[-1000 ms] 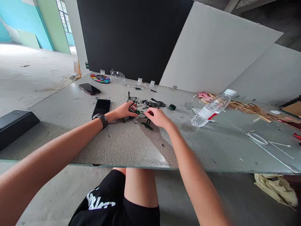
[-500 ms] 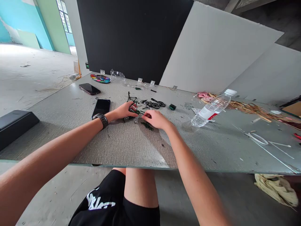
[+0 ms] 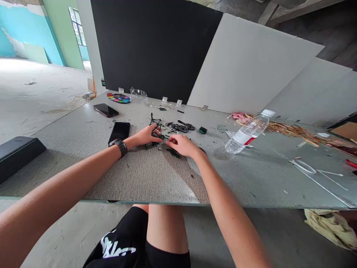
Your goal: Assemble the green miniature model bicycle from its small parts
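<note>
Two hands [image 3: 147,134] [image 3: 182,144] at a dark-green part [image 3: 162,137]

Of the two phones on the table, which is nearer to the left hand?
The phone by the wristwatch; the other phone lies farther back, near the palette.

Small slender dark-green piece [image 3: 162,137]: uniform tone. Small round spoked wheels [image 3: 183,128]: black. Broad flat tabletop [image 3: 139,182]: grey, finely streaked. Oval paint palette [image 3: 118,98]: multicoloured patches. Cylindrical clear plastic bottle [image 3: 249,132]: colourless, white cap, white-and-red label. Tall flat board [image 3: 153,48]: solid black. Loose fabric shorts [image 3: 125,238]: black, white lettering-like print.
</note>
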`<action>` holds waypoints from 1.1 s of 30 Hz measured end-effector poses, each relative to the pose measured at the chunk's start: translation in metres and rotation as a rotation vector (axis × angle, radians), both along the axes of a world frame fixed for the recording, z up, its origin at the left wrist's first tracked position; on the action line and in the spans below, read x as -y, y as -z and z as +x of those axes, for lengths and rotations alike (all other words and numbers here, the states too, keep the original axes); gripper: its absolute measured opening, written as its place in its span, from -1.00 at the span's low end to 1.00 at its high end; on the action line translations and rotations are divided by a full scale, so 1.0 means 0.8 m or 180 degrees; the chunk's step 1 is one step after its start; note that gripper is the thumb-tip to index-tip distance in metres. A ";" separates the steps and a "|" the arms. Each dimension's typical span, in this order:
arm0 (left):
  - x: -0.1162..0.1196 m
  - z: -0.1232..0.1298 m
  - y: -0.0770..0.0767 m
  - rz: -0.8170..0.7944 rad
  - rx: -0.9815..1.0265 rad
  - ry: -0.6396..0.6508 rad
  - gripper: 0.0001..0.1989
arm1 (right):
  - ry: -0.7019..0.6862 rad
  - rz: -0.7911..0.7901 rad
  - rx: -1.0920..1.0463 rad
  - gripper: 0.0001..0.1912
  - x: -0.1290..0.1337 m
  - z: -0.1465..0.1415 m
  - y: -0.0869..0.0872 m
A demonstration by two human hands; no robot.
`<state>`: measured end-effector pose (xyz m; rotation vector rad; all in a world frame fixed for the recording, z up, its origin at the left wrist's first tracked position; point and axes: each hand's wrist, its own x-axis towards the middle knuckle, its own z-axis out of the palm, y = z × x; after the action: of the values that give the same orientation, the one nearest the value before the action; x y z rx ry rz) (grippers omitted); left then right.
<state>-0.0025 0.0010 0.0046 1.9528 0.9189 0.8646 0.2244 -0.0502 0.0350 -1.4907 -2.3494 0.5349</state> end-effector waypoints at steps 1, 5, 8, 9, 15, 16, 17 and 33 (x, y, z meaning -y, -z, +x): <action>0.000 0.000 0.000 0.0002 -0.0005 -0.0011 -0.54 | 0.0000 0.0019 0.0007 -0.75 0.000 0.000 0.000; -0.001 0.000 0.002 0.0011 -0.0033 0.0006 -0.54 | 0.0055 0.0109 -0.0003 -0.78 0.000 -0.001 0.001; -0.003 -0.001 0.004 0.0032 -0.0019 0.0024 -0.53 | 0.0101 0.0162 -0.0075 -0.79 -0.001 0.001 0.002; -0.004 -0.001 0.004 0.0034 -0.0021 0.0015 -0.52 | 0.0110 0.0191 -0.0113 -0.79 -0.001 0.001 0.002; -0.001 -0.001 0.002 -0.0040 -0.0046 0.0016 -0.54 | 0.0086 0.0332 -0.0367 -0.81 0.003 -0.001 -0.005; -0.001 -0.001 0.002 -0.0044 -0.0038 0.0018 -0.54 | 0.0095 0.0315 -0.0379 -0.82 0.004 -0.002 -0.006; 0.000 -0.001 0.002 -0.0044 -0.0027 0.0026 -0.55 | 0.0101 0.0300 -0.0383 -0.82 0.005 -0.004 -0.006; 0.001 0.001 -0.001 -0.0018 0.0015 0.0082 -0.63 | 0.0058 0.0559 -0.0450 -0.82 0.001 -0.014 0.009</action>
<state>-0.0014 0.0003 0.0051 1.9529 0.8906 0.8505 0.2128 -0.0509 0.0276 -1.3490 -2.2103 0.4038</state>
